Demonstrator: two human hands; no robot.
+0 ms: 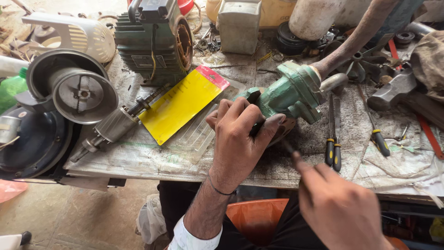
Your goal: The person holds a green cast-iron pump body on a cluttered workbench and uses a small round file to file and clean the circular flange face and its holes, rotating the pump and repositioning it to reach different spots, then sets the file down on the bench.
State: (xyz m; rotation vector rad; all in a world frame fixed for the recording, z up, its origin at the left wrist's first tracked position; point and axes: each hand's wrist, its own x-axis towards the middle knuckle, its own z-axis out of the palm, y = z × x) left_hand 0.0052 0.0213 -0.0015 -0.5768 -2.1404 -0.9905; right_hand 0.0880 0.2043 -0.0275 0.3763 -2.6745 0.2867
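Observation:
A green cast pump housing (289,95) lies on its side on the workbench (138,159) in the head view. My left hand (238,139) rests on its near end, fingers curled over the casting and a thin dark tool. My right hand (340,210) is lower right and grips a slim dark tool (289,148) whose tip points up at the housing's underside. Another person's arm (358,39) reaches in from the top right to the housing's far end.
A yellow card in clear packaging (180,104) lies left of the housing, beside a motor rotor shaft (115,125). A green motor body (152,39), grey fan covers (76,85), pliers (333,143), a screwdriver (379,139) and a hammer head (393,90) crowd the bench.

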